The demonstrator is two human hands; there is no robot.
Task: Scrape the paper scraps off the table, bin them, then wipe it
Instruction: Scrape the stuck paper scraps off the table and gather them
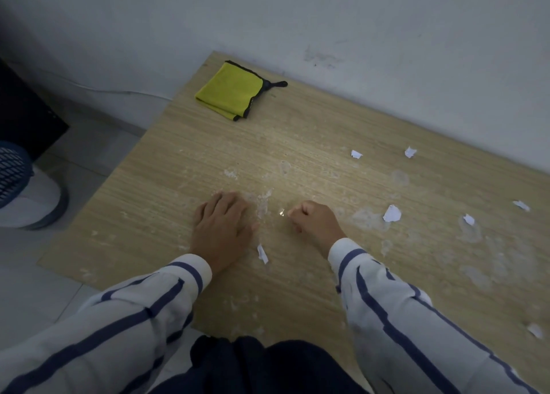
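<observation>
Still scraping: left hand point(221, 225) flat, fingers spread and empty, right hand point(315, 219) fisted on something small I can't make out, scraps point(392, 213) dotted over the surface point(178, 155), cloth point(230, 90) untouched; next, work that stuck patch loose

Seven loose paper scraps lie on the one table point(154, 185): two in the upper right, scrap point(356, 154) and scrap point(410, 152); three at mid right, scrap point(392, 213), scrap point(468, 219) and scrap point(521, 205); one at centre between the hands, scrap point(262, 253); one at lower right, scrap point(535, 330). Stuck-on whitish residue patches are too many and too faint to count. One folded yellow cloth point(229, 91) sits at upper centre. Two hands are in view, the left hand point(221, 227) and the right hand point(315, 221), with two striped sleeves. One basket point(13, 173) shows at the left edge.
</observation>
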